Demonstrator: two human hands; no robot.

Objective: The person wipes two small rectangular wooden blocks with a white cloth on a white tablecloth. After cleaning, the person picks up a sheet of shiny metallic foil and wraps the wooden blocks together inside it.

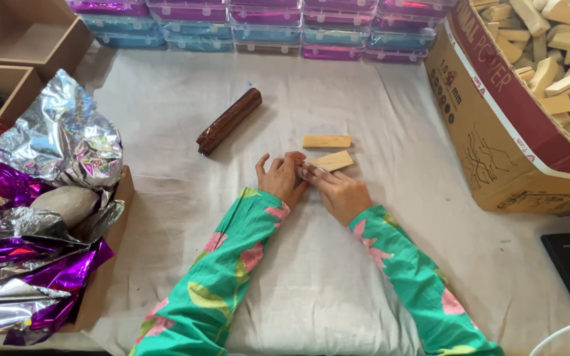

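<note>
Wooden blocks: we found one block (330, 160) at mid-cloth, pinched at its near-left end by the right hand (339, 189), fingers closed on it. The left hand (282, 178) touched the same end, fingers loosely spread, gripping nothing we could confirm. A second block (326, 141) lay just beyond, untouched. Many remained in the cardboard box (489, 132) far right; foil sheets (47, 198) sat unused left.

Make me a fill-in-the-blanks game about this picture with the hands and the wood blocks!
1. Both hands, left hand and right hand, touch a pale ____ block.
2. A second block lies just ____ it on the white cloth.
3. The dark brown stick lies to the ____ of the blocks.
4. The sleeves are mostly ____.

Missing words: wooden; beyond; left; green
</note>
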